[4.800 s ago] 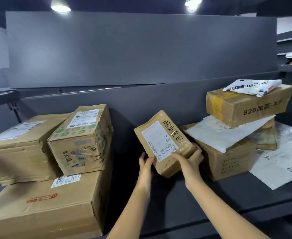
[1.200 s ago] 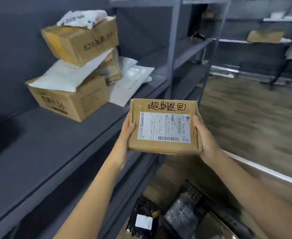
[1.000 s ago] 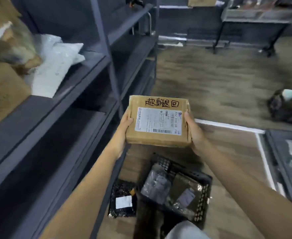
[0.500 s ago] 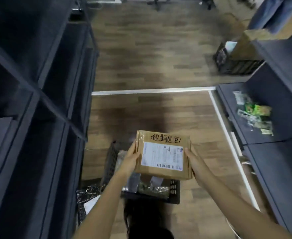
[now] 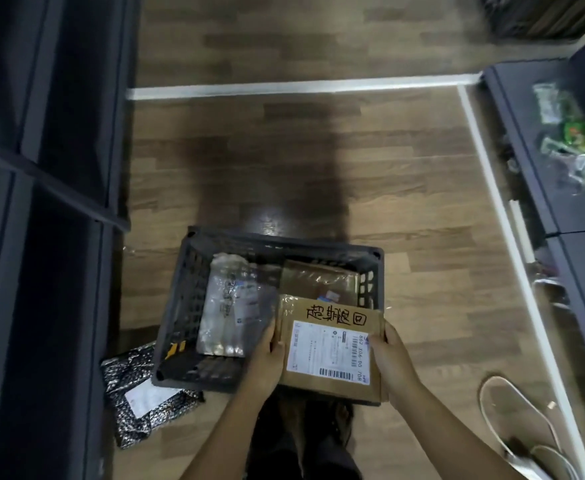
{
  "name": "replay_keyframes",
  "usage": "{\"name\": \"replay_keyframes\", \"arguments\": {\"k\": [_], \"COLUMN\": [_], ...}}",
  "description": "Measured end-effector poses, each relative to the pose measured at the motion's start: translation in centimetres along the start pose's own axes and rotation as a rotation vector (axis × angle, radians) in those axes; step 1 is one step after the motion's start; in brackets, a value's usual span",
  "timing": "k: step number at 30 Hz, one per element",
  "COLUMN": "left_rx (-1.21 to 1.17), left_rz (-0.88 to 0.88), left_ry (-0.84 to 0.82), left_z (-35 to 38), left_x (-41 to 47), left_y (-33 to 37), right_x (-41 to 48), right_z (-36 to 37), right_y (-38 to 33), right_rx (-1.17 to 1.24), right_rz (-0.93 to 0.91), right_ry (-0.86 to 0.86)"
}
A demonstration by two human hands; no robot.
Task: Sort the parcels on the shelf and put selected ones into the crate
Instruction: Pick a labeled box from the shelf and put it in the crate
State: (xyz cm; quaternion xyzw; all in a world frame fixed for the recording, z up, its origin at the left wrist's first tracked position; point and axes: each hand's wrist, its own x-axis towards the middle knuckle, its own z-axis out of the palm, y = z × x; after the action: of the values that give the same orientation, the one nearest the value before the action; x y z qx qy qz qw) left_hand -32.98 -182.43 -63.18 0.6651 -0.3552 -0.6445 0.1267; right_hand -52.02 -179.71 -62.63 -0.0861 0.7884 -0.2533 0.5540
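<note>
– 1 brown parcel (image 5: 329, 348), flat and face up. It has a white barcode label, with black handwriting above it.

– Where is it?

– Over the near right corner of the black crate (image 5: 185, 282), hiding that corner. Whether it touches the crate, I cannot tell.

– And the hands?

– Both grip it. The left hand (image 5: 267, 358) clasps the left edge and the right hand (image 5: 393, 362) clasps the right edge. Each thumb lies on top and the fingers curl under, out of sight.

– What is in the crate?

– 2 things: a clear plastic packet (image 5: 228, 306) on the left, and a brown box (image 5: 318, 278) at the far right, partly under the held parcel.

– Around it?

– The crate sits on a wooden floor (image 5: 284, 161). A black patterned bag (image 5: 135, 393) with a white label lies at its near left corner, partly under it. A dark shelf (image 5: 42, 237) runs along the left. White tape (image 5: 301, 86) crosses the floor beyond the crate. Another dark shelf (image 5: 526, 168) on the right carries green and clear packets (image 5: 582, 136).
</note>
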Motion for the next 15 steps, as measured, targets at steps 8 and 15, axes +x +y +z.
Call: {"name": "replay_keyframes", "arguments": {"k": [8,15], "left_rx": [0.105,-0.031], "left_rz": [-0.032,-0.054], "left_ry": [-0.023,-0.086], "left_z": [2.6,2.5], "left_x": [7.9,15.1], "left_y": [-1.5,-0.9], "right_x": [7.8,14.4], "right_z": [0.0,2.2], "right_y": [-0.2,-2.2], "right_rx": [-0.040,-0.102], "right_rz": [0.027,-0.087], "right_ry": [-0.053,-0.093]}}
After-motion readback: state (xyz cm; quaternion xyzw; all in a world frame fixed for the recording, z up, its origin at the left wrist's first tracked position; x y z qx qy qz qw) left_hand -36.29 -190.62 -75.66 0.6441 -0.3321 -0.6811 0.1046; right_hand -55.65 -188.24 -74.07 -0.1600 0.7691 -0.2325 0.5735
